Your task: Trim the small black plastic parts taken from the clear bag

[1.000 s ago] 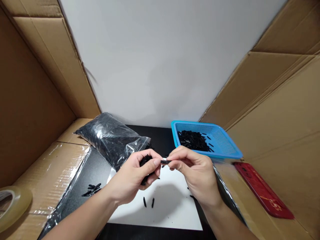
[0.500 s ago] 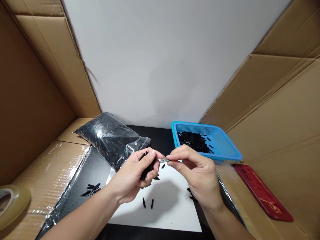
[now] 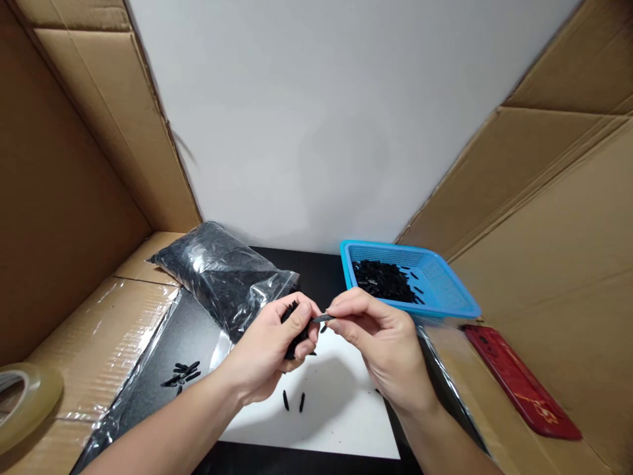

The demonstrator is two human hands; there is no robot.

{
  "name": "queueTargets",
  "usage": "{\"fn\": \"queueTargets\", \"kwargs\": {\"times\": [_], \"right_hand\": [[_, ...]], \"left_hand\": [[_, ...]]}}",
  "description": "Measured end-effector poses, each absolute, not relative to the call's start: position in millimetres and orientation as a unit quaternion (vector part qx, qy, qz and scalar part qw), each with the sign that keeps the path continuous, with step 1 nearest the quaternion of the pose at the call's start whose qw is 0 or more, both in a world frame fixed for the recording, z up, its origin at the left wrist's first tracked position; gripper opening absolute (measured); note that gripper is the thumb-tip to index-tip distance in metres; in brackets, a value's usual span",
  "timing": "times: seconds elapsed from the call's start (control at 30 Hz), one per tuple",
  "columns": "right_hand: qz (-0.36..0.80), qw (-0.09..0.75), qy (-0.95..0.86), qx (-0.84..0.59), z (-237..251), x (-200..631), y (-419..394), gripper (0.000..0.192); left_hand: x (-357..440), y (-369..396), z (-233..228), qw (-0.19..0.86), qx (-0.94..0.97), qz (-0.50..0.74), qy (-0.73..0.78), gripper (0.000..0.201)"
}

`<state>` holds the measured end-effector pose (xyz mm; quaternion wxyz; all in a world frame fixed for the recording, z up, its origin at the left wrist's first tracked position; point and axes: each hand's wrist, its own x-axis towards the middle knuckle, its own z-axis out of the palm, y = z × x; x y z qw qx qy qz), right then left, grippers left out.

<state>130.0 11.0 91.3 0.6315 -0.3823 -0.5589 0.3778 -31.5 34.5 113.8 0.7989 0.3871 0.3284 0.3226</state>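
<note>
My left hand [image 3: 270, 346] is closed around a bunch of small black strips [image 3: 297, 341], whose ends stick out past the thumb. Between the thumb and fingertips of my right hand [image 3: 388, 336] is one narrow black strip [image 3: 323, 318], which reaches across to the left fingertips. Both hands are above a white sheet [image 3: 356, 422]. Two loose black pieces [image 3: 302, 402] lie on the sheet below them. Part of another piece shows just under the pinched strip. The palm side of my left hand hides most of its bunch.
Behind my left hand lies a clear plastic bag [image 3: 222, 270] full of black pieces. A blue basket [image 3: 457, 287] at the back right holds a heap of them. More pieces [image 3: 181, 373] lie on the left, near a tape roll [image 3: 47, 392]. A red phone-like object [image 3: 524, 382] sits right. Cardboard walls flank.
The strip in my right hand has turned, from a pale grey face with small dark spots to a darker, narrower side. My right hand has shifted slightly left.
</note>
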Motion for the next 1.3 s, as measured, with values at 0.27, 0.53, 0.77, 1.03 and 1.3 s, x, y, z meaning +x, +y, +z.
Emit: {"fn": "queueTargets", "kwargs": {"times": [0.27,0.53,0.77,1.03,1.3], "right_hand": [[0.267,0.621,-0.601,-0.426,94,130,7,0.012],[0.015,0.589,-0.680,-0.437,94,124,0,0.023],[-0.009,0.554,-0.692,-0.463,98,121,1,0.018],[0.037,0.549,-0.686,-0.476,98,120,-1,0.017],[0.024,0.537,-0.679,-0.500,96,116,0,0.019]], "left_hand": [[-34,31,113,0.733,0.470,0.344,0.350,0.026],[-33,29,111,0.655,0.535,0.369,0.386,0.023],[-31,28,116,0.530,0.620,0.399,0.419,0.013],[-32,27,110,0.394,0.719,0.395,0.415,0.012],[-31,27,100,0.320,0.754,0.424,0.387,0.011]]}}
